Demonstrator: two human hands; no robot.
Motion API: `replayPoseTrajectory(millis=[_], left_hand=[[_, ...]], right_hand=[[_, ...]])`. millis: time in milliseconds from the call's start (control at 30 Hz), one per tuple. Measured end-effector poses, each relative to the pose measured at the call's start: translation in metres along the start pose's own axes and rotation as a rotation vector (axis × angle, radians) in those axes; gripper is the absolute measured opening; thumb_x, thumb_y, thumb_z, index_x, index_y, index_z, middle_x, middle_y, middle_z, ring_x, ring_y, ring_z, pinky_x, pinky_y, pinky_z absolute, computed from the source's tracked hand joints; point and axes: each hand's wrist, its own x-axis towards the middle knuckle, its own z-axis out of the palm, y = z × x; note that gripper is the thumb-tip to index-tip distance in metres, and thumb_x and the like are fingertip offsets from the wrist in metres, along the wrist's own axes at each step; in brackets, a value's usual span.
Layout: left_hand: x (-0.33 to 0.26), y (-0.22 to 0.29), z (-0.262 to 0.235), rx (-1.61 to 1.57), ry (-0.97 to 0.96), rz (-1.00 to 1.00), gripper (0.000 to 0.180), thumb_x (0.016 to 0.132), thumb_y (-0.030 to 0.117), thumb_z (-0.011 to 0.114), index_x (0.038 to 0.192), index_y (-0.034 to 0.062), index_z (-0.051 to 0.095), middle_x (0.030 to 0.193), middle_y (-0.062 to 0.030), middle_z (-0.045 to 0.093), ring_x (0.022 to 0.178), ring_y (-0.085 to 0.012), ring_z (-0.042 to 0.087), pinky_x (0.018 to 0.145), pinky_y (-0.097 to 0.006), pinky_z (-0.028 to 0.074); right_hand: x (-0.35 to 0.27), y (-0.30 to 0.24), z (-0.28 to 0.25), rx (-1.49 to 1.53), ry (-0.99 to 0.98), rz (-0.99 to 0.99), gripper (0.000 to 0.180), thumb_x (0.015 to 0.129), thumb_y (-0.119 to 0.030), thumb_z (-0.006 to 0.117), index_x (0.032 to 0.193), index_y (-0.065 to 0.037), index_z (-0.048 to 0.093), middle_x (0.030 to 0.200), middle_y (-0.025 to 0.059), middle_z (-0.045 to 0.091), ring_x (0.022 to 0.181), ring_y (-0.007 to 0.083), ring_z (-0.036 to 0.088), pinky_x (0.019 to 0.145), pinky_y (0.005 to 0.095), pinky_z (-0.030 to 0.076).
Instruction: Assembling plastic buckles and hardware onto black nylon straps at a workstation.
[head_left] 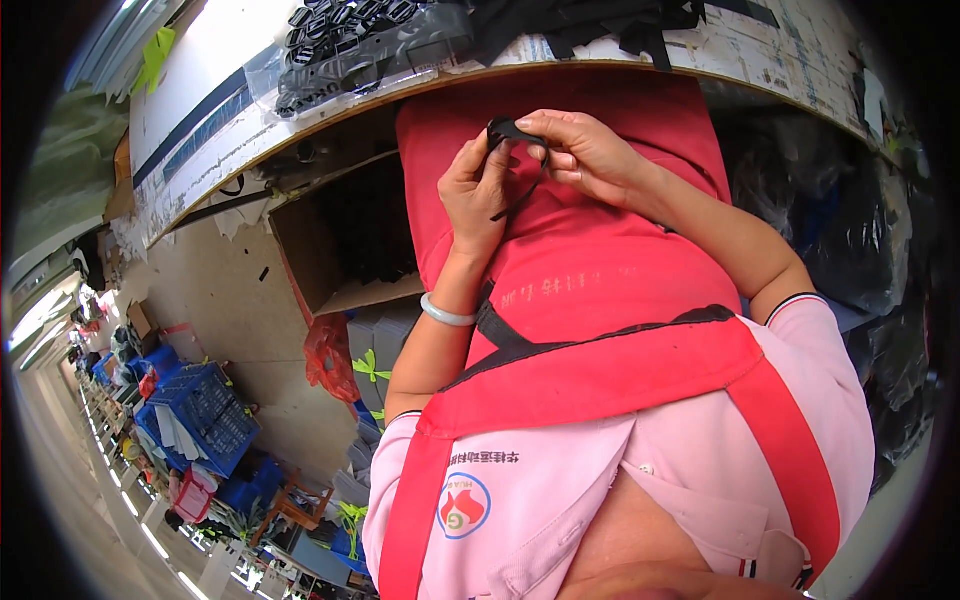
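Over the lap of my red apron (590,260), a narrow black strap (515,130) is held between both hands. My left hand (474,196) pinches its left end between thumb and fingers. My right hand (585,155) pinches the other end with curled fingers, and a thin tail of the strap hangs down between the hands. Whether a buckle is threaded on the strap is too small to tell. Beyond my hands, a pile of black plastic buckles (345,28) lies on the worktable (210,150) by a clear plastic bag (385,55).
Black straps (590,22) lie along the table, some over its edge. Under it stands an open cardboard box (312,250) with dark contents. Plastic bags (855,230) crowd the right side. A red plastic bag (330,358) and blue crates (205,415) are at left.
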Motion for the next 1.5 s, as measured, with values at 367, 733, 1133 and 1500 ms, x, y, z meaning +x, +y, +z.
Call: replayPoseTrajectory(millis=[367,733,1133,1500], left_hand=[[0.013,0.013,-0.015,0.359,-0.134,0.371,0.024,0.087,-0.004,0.064,0.11,-0.0027,0.066,0.088,-0.0053,0.067,0.078,-0.0116,0.063,0.069,-0.024,0.051],[0.028,0.04,-0.015,-0.263,-0.183,-0.412,0.023,0.091,0.016,0.066,0.102,-0.0043,0.069,0.079,-0.0075,0.068,0.061,-0.0092,0.061,0.057,-0.022,0.053],[0.014,0.036,0.003,-0.219,0.074,-0.139,0.017,0.089,0.007,0.067,0.101,-0.0063,0.069,0.087,-0.0086,0.069,0.072,-0.012,0.066,0.064,-0.022,0.054],[0.01,0.026,-0.005,-0.122,-0.053,0.081,0.017,0.083,-0.005,0.068,0.099,-0.001,0.072,0.091,-0.0045,0.065,0.085,-0.0099,0.059,0.074,-0.021,0.047]], right_hand=[[0.008,-0.002,-0.008,-0.266,-0.004,-0.125,0.022,0.094,-0.024,0.063,0.103,-0.003,0.06,0.079,0.0003,0.061,0.059,0.0039,0.057,0.051,0.019,0.049],[0.016,0.009,-0.005,-0.638,0.012,-0.621,0.013,0.092,-0.012,0.064,0.101,-0.003,0.066,0.081,-0.0003,0.063,0.064,0.006,0.059,0.054,0.0203,0.049],[-0.006,-0.01,0.001,-0.702,0.168,-0.197,0.018,0.093,-0.019,0.065,0.087,-0.003,0.058,0.07,0.0018,0.063,0.051,0.0035,0.055,0.044,0.0172,0.043],[0.003,-0.008,0.0,-0.482,0.125,-0.305,0.021,0.094,-0.024,0.062,0.098,-0.003,0.062,0.076,0.0005,0.061,0.063,0.0058,0.059,0.053,0.018,0.049]])
